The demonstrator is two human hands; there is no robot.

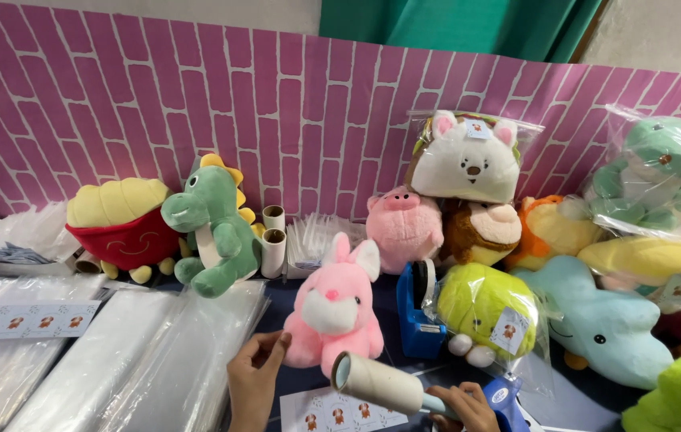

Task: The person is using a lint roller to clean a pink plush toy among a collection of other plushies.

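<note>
While the right hand wraps closed around the handle of a lint roller, its pale drum pointing left, the left hand has fingertips pinched together just beside a pink plush rabbit, which sits upright on the dark table between both hands.
</note>
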